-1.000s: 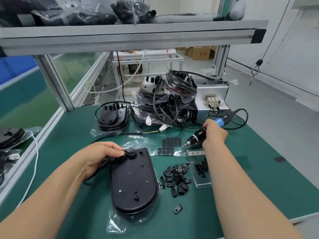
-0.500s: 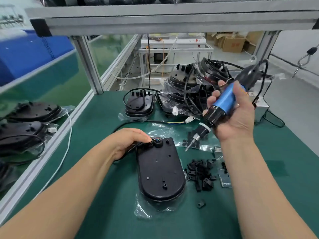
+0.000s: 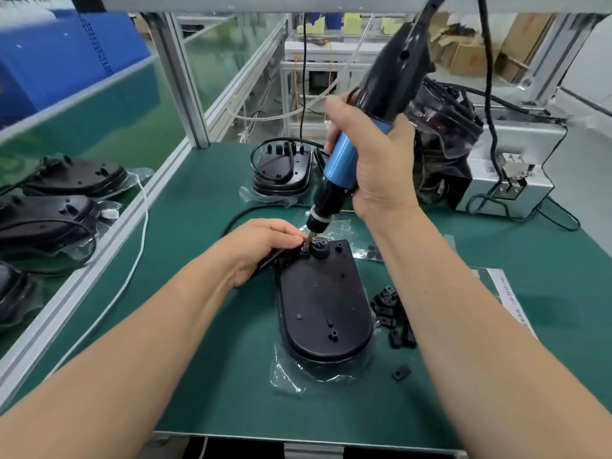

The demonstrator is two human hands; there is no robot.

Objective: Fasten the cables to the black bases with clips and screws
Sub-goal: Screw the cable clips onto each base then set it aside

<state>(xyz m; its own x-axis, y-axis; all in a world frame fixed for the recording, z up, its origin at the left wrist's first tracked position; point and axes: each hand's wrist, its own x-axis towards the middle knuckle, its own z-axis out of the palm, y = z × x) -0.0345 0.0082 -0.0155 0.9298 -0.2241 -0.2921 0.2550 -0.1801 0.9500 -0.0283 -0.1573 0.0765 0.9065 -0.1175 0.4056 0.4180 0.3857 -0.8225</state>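
A black oval base (image 3: 323, 306) lies on a clear bag in the middle of the green mat. My left hand (image 3: 261, 246) pinches the black cable (image 3: 236, 217) and clip at the base's far left corner. My right hand (image 3: 374, 160) grips a blue and black electric screwdriver (image 3: 344, 160), held nearly upright. Its bit touches the base's corner right beside my left fingertips. Coloured wires show at the round hole there. Whether a screw sits on the bit is hidden.
Loose black clips (image 3: 392, 316) lie right of the base, one (image 3: 401, 372) nearer me. Another base with a coiled cable (image 3: 281, 167) sits behind, bagged bases (image 3: 443, 127) and a grey screw feeder (image 3: 506, 173) at back right. More bases (image 3: 63, 193) rest beyond the left rail.
My right hand lifted the screwdriver from the feeder side, swung it left and lowered its bit onto the base's corner. My left hand stayed on the cable there.
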